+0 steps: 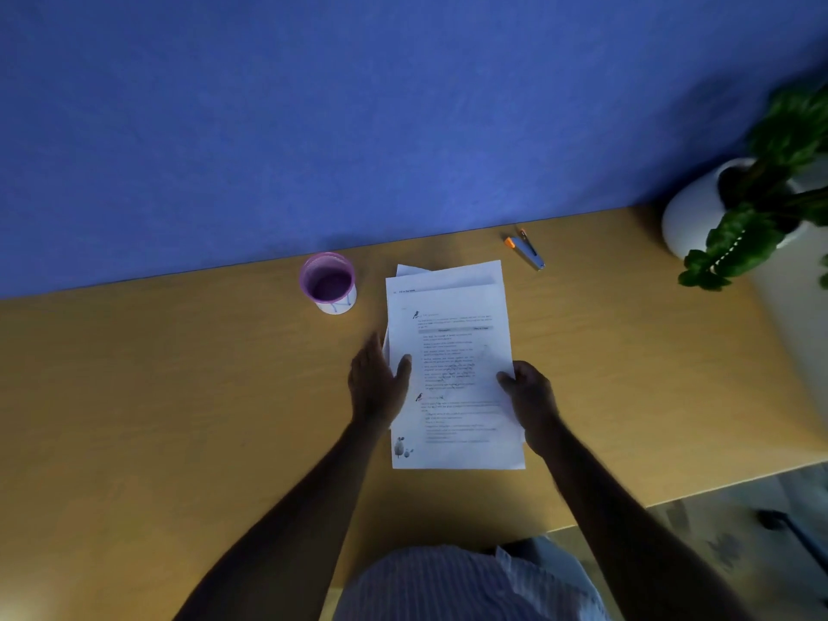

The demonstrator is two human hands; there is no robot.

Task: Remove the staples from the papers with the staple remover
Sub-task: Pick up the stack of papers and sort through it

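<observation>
A stack of printed white papers (450,347) lies on the wooden table (179,396) in front of me. My left hand (376,383) rests at the stack's left edge, thumb on the top sheet and fingers along the side. On the right edge, my right hand (531,403) pinches the top sheet with its thumb on the page. The staple remover (526,251), blue-grey with an orange end, lies beyond the papers to the right, near the wall. No staple is visible from here.
A purple cup (329,282) stands left of the papers by the blue wall (358,127). At the table's far right corner is a white pot with a green plant (739,212). The table's front edge runs close to my body.
</observation>
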